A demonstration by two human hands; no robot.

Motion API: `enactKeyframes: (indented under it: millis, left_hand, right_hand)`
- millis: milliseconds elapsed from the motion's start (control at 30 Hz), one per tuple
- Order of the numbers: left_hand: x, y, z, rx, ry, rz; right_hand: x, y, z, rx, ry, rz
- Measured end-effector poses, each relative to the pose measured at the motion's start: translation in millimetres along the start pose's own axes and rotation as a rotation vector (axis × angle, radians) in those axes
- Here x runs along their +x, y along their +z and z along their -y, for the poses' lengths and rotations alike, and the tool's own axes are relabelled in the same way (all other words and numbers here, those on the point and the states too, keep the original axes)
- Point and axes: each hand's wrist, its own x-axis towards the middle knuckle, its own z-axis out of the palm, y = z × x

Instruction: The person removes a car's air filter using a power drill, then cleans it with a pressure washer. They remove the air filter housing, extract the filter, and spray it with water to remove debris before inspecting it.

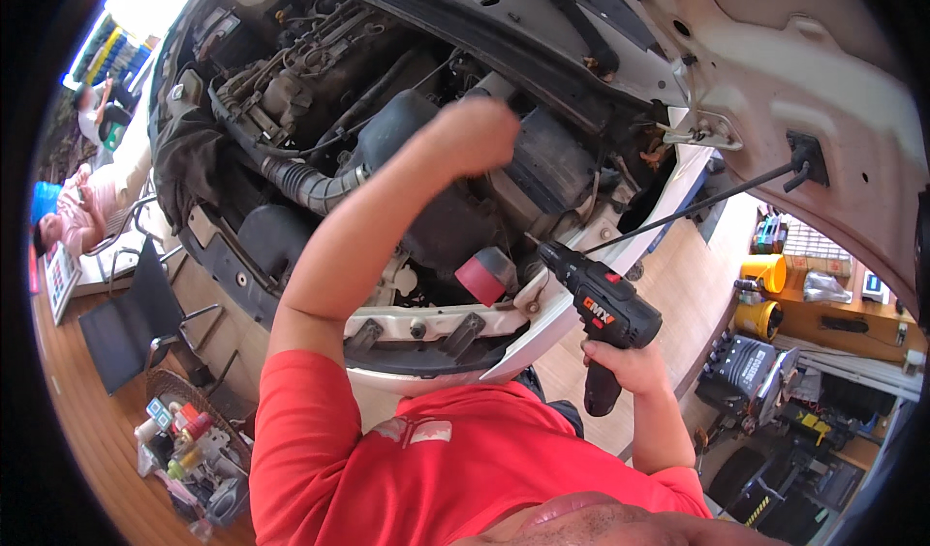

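My right hand [625, 362] grips a black cordless drill [610, 304] with red accents by its handle. The drill's tip points up and left, close to the car's front corner. My left arm reaches across the engine bay [320, 71], and my left hand [477, 137] is closed above a black plastic box [552, 158]. It is slightly blurred, and whatever it holds, if anything, is hidden. Below it lie a ribbed air hose [325, 189] and a dark rounded cover [397, 124]. A red and grey part [484, 275] sits near the front panel.
The raised hood [823, 91] leans over the right side, with a black strut [697, 202] crossing below it. Shelves with tools and yellow containers [765, 273] stand at right. At left are a black chair [136, 313], a basket of bottles [189, 449] and seated people [82, 202].
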Motion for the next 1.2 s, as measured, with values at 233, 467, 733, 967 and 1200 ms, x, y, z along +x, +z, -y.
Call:
enactKeyframes:
  millis: [233,467,733,967,1200]
  left_hand:
    - [120,-62,74,0.208,0.055,-0.412]
    - [119,-75,68,0.171,0.052,-0.318]
    - [-3,-5,151,-0.185,-0.11,-0.99]
    - [28,76,223,-0.534,-0.088,-0.151]
    - [70,105,253,-0.731,0.075,0.021]
  right_hand:
    - [10,22,0,-0.034,-0.121,0.104]
    - [46,48,52,-0.197,-0.203,0.044]
    - [164,104,144,-0.135,-0.099,0.226]
    - [294,148,174,-0.321,-0.074,0.114]
    - [323,161,171,-0.55,-0.119,0.061]
